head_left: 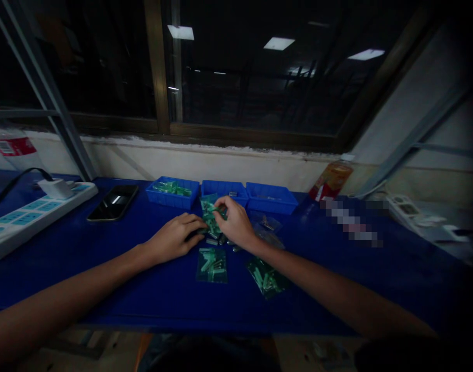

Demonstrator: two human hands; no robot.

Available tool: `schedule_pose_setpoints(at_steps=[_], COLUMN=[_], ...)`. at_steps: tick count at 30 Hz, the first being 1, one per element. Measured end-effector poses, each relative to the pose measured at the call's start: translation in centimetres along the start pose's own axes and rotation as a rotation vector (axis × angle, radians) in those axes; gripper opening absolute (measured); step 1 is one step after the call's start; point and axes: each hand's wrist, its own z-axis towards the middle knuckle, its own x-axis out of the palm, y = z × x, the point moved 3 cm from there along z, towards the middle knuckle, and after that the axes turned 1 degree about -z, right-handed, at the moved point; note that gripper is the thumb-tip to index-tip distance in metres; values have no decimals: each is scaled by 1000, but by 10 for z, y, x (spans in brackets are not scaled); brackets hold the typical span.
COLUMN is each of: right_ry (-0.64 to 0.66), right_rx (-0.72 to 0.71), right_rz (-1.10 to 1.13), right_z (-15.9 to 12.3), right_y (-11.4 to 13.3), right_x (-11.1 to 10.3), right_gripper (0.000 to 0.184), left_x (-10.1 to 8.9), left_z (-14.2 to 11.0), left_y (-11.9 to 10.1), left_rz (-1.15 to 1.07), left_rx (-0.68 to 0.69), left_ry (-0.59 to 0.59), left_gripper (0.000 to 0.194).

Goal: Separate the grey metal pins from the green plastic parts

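My right hand (pixel 236 222) pinches the edge of a small green plastic bag (pixel 208 205) between thumb and fingers, above a heap of green pieces and metal parts. Beside the heap on the left is my left hand (pixel 178 237), its thumb and forefinger apart and fingertips close to the parts. Whether those tips touch anything is hard to tell. Small metal cylinders (pixel 212 241) lie under and between the hands. Nearer me, a clear bag of green strips and metal pins (pixel 212 266) lies flat. Another filled bag (pixel 266 279) rests partly under my right forearm.
Three blue bins stand along the wall: the left one (pixel 173 200) holds green bags, the middle (pixel 240 199) and right (pixel 273 206) small parts. A phone (pixel 112 202) and a power strip (pixel 46 206) lie left. A drink bottle (pixel 332 178) is at back right.
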Motion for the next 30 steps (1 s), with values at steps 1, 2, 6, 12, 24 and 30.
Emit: schedule_pose_setpoints(at_steps=[1,2,6,12,24,30], right_ry=[-51,-87,-99,-42,197,-41], right_rx=[-15,-46,-326,-419,508,432], right_rz=[17,28,-94,-341,670,629], right_z=[-1,-3,-16,-30,-23,-23], right_y=[2,5,22,38,10,10], right_x=[-6,-11,-32,-42,-28,-33], right_gripper=[21,27,17,16,30,14], left_x=[-3,-6,-14,2,1,-12], left_z=[1,2,16,37,19,19], left_y=[-1,-2,-3,-18,-26,-22], left_rz=[-36,-98,-643,-1152,-69,-120], left_rx=[-9,-27,-345,-402,183,34], left_ry=[-6,-8,-99,-220,-318,-510], left_gripper=[22,23,42,24,45,23])
